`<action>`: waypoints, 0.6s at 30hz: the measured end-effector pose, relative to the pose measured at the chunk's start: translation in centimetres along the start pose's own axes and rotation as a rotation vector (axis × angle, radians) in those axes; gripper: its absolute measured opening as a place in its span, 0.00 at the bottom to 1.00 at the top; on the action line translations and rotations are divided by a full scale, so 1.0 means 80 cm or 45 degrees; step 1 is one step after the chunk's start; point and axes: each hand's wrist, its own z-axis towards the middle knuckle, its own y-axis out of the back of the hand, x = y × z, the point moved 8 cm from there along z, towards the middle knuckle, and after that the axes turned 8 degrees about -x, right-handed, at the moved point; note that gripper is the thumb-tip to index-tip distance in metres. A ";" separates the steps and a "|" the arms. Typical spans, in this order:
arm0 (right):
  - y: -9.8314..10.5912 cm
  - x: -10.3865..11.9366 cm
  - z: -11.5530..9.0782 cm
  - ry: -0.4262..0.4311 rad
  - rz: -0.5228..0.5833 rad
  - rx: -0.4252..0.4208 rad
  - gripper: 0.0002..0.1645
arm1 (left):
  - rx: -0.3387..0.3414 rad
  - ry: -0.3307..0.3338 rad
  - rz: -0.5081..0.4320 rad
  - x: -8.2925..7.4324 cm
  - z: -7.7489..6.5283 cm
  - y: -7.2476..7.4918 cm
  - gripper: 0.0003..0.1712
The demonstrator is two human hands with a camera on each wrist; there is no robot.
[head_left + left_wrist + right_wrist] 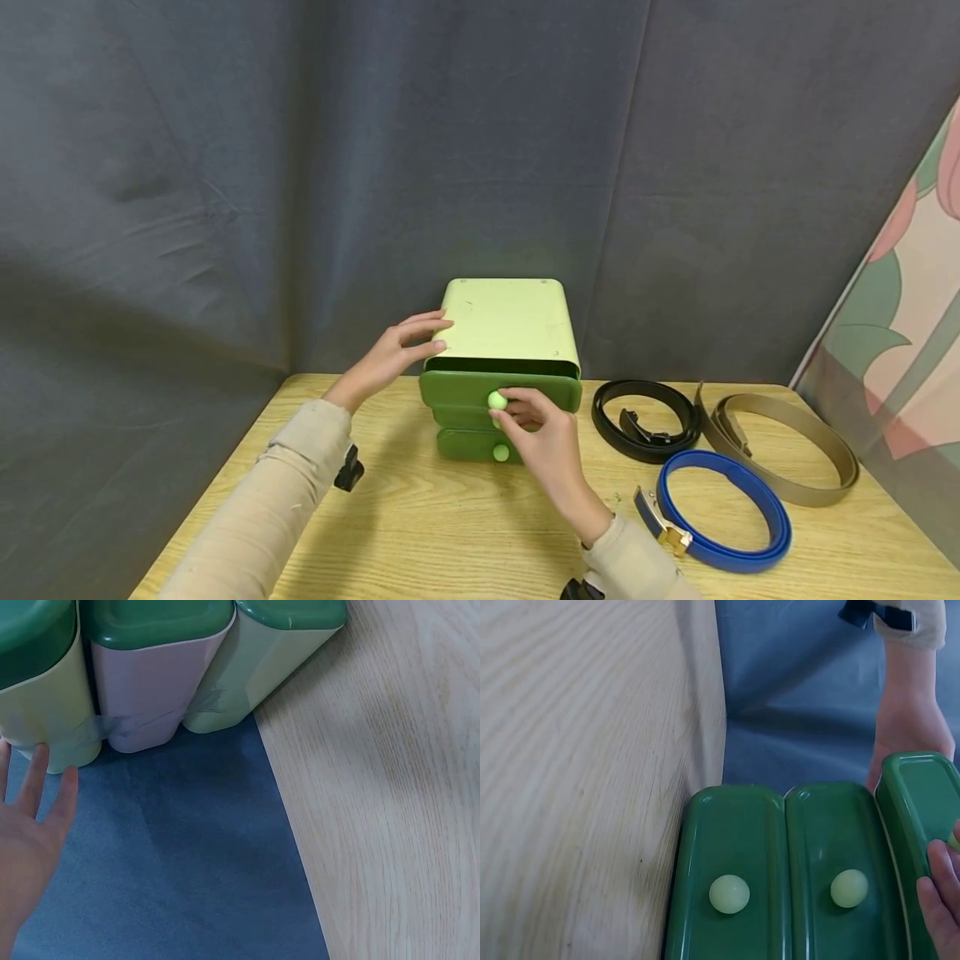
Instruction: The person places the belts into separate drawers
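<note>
A small drawer cabinet (510, 321) with a pale yellow-green top and three green drawers stands at the back of the table. Its top drawer (453, 388) juts out slightly, leaving a dark gap above its front. Thumb and fingers of my right hand (550, 442) pinch that drawer's round pale-green knob (497, 400). On the cabinet's upper left edge rests my left hand (390, 354), its fingers extended. The right wrist view shows the lower two drawers flush, with a bottom knob (729, 894) and a middle knob (849, 889).
To the right on the wooden table (420, 533) lie a coiled black belt (611, 429), a coiled tan belt (828, 437) and a coiled blue belt (776, 529) with a gold buckle. A dark grey curtain (465, 150) hangs behind; a floral panel (885, 308) borders the right side.
</note>
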 end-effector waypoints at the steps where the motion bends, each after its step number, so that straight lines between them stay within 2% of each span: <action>1: 0.001 0.003 -0.003 0.012 -0.001 0.006 0.16 | -0.001 -0.005 0.001 -0.001 0.000 0.000 0.26; 18: 0.014 0.041 -0.039 0.069 0.082 0.007 0.16 | 0.001 0.021 0.010 0.003 -0.001 0.006 0.26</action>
